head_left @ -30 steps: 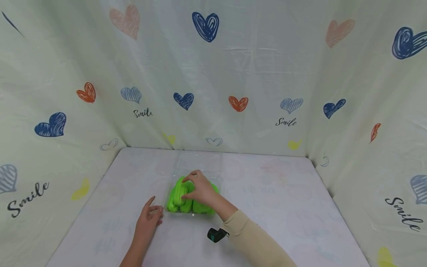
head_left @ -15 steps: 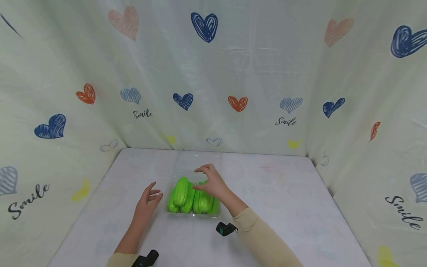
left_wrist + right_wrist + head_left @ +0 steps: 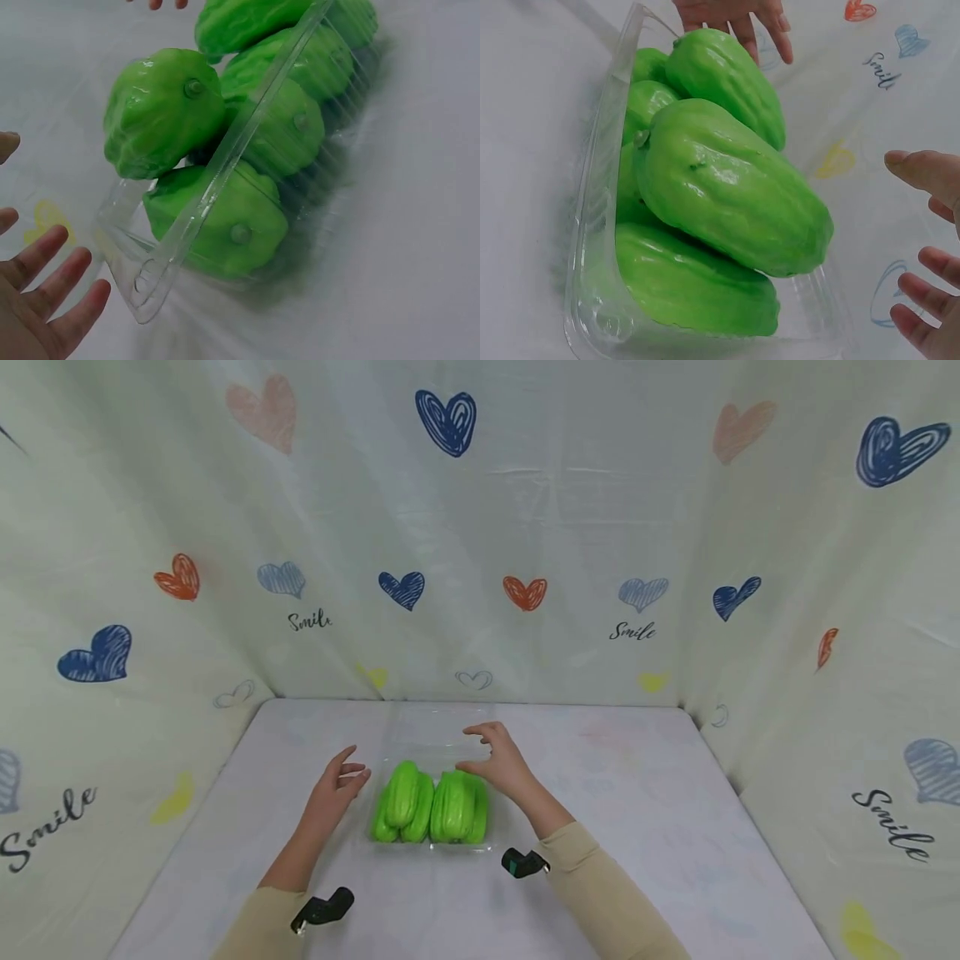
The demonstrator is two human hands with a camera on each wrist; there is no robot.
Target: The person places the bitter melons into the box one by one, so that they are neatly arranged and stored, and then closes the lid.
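Note:
A clear plastic clamshell box holds several glossy green, bumpy, papaya-like fruits, stacked in two groups. One fruit lies on top of the others in the right wrist view, another upper one shows in the left wrist view. My left hand hovers left of the box with its fingers spread and nothing in them. Over the box's right back side, my right hand is held apart from the fruits, thumb and fingers loosely parted and holding nothing.
The box's transparent lid lies folded back toward the rear of the white table. A pale curtain printed with hearts encloses the table at the back and both sides. Black wrist cameras sit at each sleeve.
My right hand has come off the left upper fruit and moved right and back. The left hand has left the box's front left corner, lifting away and back.

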